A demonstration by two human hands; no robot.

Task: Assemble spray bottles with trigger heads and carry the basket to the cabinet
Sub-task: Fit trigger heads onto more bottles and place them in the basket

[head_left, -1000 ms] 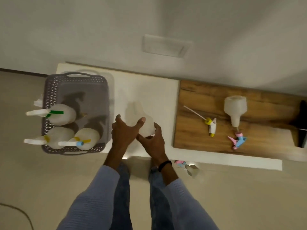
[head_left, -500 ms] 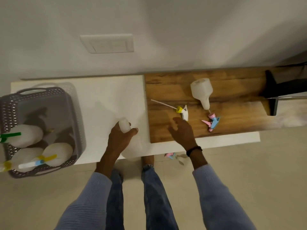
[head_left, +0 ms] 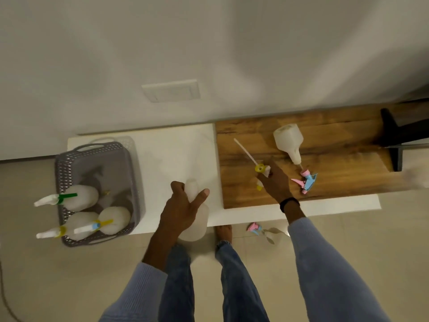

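**Bottle in one hand, trigger head under the other**

The left hand was wrapped around the neck and shoulder of a white bottle, fingers curled on one side and the thumb pressed across the other, holding it upright at the near edge of the white counter. The bottle's mouth stood bare above the grip.

The right hand reached onto the wooden board with its fingers closed down on a yellow-collared trigger head; the head's thin dip tube slanted away from the hand toward the wall. Whether the head was lifted clear of the board could not be told.

Just beside that hand, a second white bottle lay on its side on the board, its neck pointing at a pink-and-blue trigger head near it.

At the left end of the counter sat a grey basket holding three bottles already fitted with heads, their nozzles poking over its left wall. Another pink trigger piece lay on the floor below the counter edge.
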